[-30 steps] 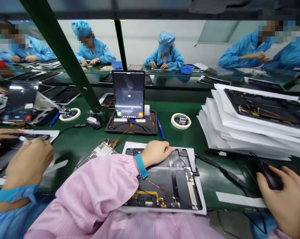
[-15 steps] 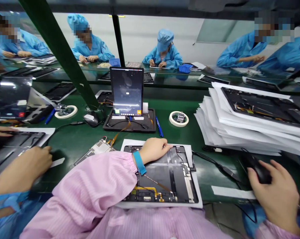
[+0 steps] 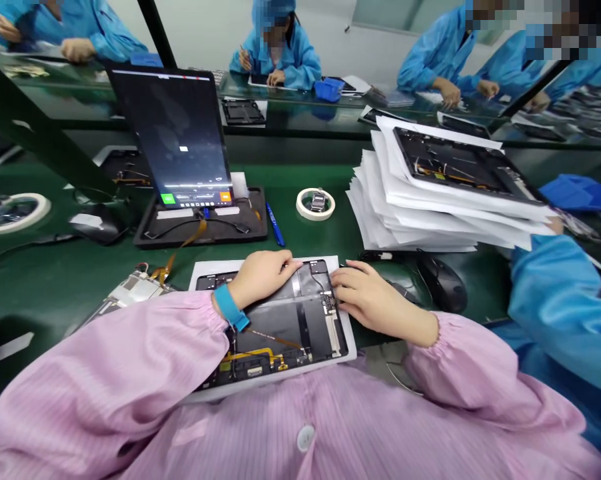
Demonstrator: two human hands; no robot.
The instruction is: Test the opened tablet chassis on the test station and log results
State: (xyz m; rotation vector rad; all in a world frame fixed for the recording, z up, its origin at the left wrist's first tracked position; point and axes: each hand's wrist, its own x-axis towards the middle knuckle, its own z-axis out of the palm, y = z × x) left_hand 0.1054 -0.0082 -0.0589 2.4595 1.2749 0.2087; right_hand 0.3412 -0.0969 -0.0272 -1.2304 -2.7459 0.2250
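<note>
An opened tablet housing (image 3: 280, 327), black inside with orange flex cables, lies on white paper (image 3: 344, 267) before me. My left hand (image 3: 260, 277), with a blue wristband, rests over its upper part. The fingers are curled under and pressed together; whatever they hold is hidden. At the housing's right edge, my right hand (image 3: 368, 300) has its fingers bent around the spot where a black cable's plug sits; the hand covers most of the plug. To the left, a circuit board (image 3: 130, 290) is joined by an orange ribbon to the stand of an upright lit tablet screen (image 3: 180, 140).
A tall stack of paper and housings (image 3: 430, 213) stands at the right, with a black mouse (image 3: 443, 283) in front. A tape roll (image 3: 314, 204) and blue pen (image 3: 275, 225) lie behind the housing. A co-worker's blue sleeve (image 3: 565, 307) is close on my right.
My right hand has left the mouse and come to the housing's right edge. My left hand stays on the housing. The whole view has swung to the right and down.
</note>
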